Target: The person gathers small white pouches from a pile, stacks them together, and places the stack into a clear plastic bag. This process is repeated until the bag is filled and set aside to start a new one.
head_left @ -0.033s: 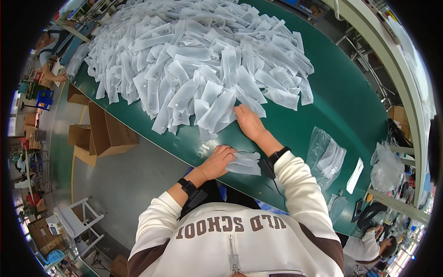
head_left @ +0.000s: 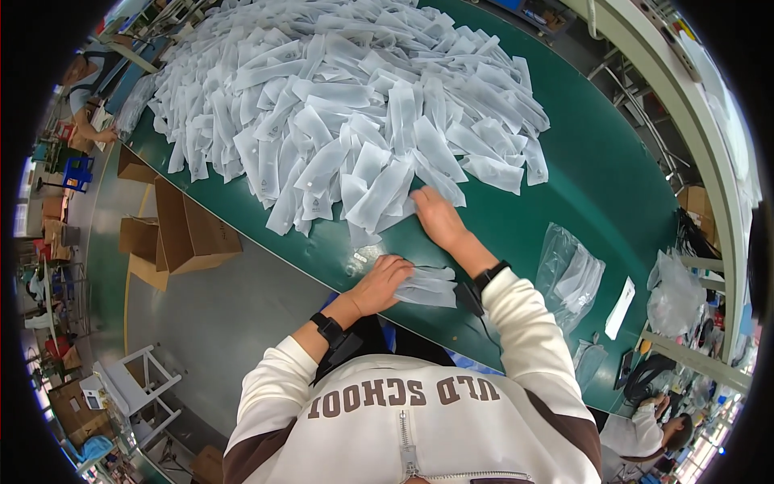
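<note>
A large heap of frosted white plastic sleeves covers the far part of the green table. Close to the near edge, my left hand is closed on a small stack of the same frosted plastic sleeves, which stick out to its right. My right hand reaches to the heap's front edge. Its fingers are curled and pinch the edge of a frosted plastic sleeve; the thumb side is partly hidden.
On the right lie a clear bag with sleeves inside, a white paper strip and a crumpled clear bag. Open cardboard boxes stand left of the table. A metal frame rises at right. Two other people sit farther off.
My right hand has shifted very slightly to the right and nearer at the heap's edge. My left hand and its stack have stayed almost in place.
</note>
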### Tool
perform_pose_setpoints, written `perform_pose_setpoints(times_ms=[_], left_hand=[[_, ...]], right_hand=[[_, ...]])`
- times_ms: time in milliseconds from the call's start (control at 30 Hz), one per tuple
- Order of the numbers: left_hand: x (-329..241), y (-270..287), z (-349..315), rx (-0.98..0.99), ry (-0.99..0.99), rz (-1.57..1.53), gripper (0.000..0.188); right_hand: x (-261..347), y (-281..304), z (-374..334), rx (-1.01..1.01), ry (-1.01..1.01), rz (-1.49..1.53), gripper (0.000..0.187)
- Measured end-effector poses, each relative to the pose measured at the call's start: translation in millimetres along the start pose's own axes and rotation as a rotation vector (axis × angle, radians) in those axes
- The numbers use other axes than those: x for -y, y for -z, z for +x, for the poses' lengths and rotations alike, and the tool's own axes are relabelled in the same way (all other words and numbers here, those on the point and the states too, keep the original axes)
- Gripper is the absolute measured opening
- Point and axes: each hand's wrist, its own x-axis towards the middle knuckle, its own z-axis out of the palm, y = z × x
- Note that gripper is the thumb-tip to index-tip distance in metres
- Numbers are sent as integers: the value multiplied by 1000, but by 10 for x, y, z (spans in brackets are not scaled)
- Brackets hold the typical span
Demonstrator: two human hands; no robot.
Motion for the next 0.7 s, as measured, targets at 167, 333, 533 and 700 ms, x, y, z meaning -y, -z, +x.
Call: perform_pose_setpoints(times_ms=[167,333,533,700], left_hand=[[-186,184,0,-136,39,74,62],[-82,251,18,-58,-21,107,67],[-62,114,-8,17,-1,46,70],[-61,76,-11,14,53,-35,72]], right_hand=[[158,196,-547,90,-88,-7,15],[155,438,-733,485,-118,139,22],[226,425,265,92,-7,97,43],[3,12,618,143,27,-14,33]])
